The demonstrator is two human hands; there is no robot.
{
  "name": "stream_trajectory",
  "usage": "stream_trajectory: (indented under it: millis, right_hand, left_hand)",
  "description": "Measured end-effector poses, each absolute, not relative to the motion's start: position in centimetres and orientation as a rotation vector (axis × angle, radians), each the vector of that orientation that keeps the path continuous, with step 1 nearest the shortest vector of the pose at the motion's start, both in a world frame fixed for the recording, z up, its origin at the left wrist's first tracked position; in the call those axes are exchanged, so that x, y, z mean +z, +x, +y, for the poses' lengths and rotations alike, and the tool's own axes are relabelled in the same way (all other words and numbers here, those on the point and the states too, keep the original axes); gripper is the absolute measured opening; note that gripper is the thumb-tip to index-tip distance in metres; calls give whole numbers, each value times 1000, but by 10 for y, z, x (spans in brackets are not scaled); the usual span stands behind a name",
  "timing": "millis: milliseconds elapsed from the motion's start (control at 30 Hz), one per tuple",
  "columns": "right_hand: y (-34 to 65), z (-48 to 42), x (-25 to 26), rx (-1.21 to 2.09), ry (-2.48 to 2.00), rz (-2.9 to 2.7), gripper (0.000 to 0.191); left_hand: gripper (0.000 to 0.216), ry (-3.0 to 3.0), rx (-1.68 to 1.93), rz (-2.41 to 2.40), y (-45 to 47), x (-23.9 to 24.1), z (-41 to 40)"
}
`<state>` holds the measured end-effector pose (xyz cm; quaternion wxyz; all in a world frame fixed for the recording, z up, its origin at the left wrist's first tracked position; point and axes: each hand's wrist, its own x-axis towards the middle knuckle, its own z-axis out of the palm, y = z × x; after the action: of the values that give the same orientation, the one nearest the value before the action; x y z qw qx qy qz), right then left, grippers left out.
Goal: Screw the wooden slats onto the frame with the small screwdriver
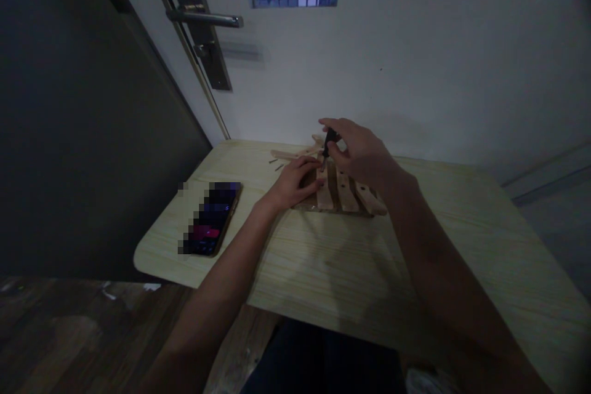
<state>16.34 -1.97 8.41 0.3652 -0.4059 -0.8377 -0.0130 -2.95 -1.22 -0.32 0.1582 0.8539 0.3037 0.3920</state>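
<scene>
We steady a slat frame and hold a driver upright over it.

The frame (344, 194), pale wooden slats set side by side on cross pieces, lies near the far middle of the table (323, 271). Our left hand (295, 180) lies palm-down on the frame's left end, fingers loose and clasping nothing, probably to stop it sliding. Our right hand (360, 154) pinches the black driver (329, 140) at its top, tip down on a slat, likely to keep it vertical. Just behind the frame lie spare slats (295, 152) and small screws (276, 164). A phone (213, 218) lies well left of the frame.
</scene>
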Motion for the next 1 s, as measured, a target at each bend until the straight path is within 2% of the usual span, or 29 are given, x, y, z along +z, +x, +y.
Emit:
stream_trajectory:
  millis: [133,267,500,567,733,933,1000]
  right_hand:
    - [163,-19,85,49,-1066,-2159,44]
    - [164,-20,89,25,-1109,-2134,29]
    - [161,-22,95,-8,-1171,-2078,16]
    - [161,-22,92,-18,-1153,-2072,18]
    - [162,-18,83,48,-1050,-2042,36]
    - [162,-19,91,130,-1093,-2053,19]
    - [161,-21,94,103,-1141,-2024,22]
  left_hand:
    - [36,2444,1117,861,-30,-4,-11]
    - [36,2446,1115,866,-30,-5,-9]
    - [35,2440,1132,863,-29,-7,-10]
    - [36,2438,1138,863,-30,-7,-10]
    - [38,2432,1123,873,-30,-5,-12]
    - [37,2441,1121,861,-30,-4,-12]
    - [36,2444,1127,856,-30,-5,-11]
